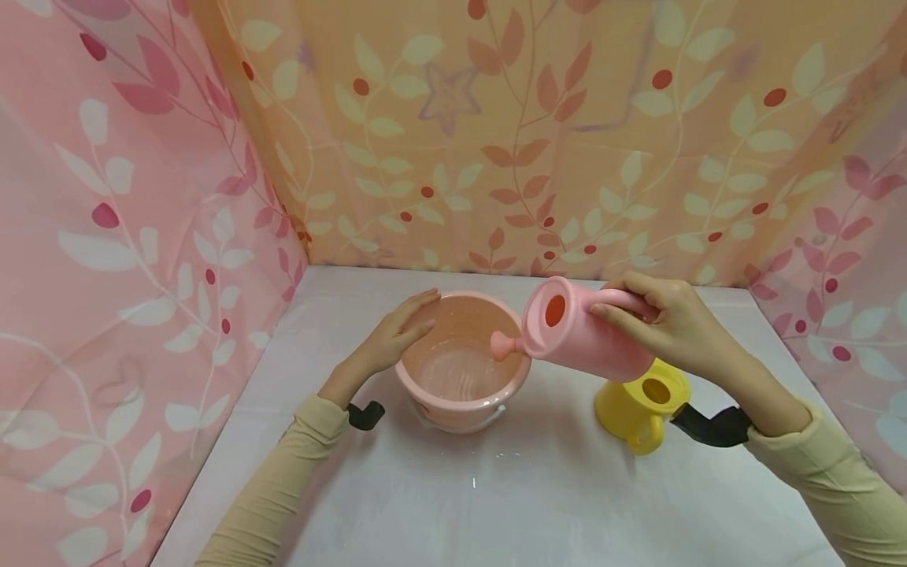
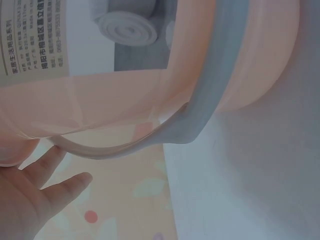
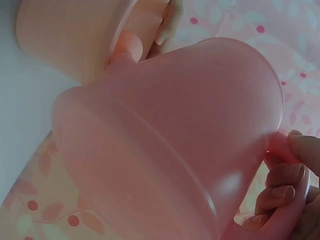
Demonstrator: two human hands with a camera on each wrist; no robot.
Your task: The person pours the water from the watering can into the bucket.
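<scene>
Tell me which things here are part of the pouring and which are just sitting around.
In use: pink watering can, tilted in the right hand; pink bowl, steadied by the left hand.

Lying about: yellow watering can, standing on the table.

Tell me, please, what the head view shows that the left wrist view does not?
Only the head view shows the right hand gripping the handle of the tilted pink watering can, its spout over the pink basin, and a yellow watering can standing on the white table. Only the left wrist view shows the basin's underside, with a printed label and a grey band. Both show the left hand, fingers straight, at the basin's side.
</scene>
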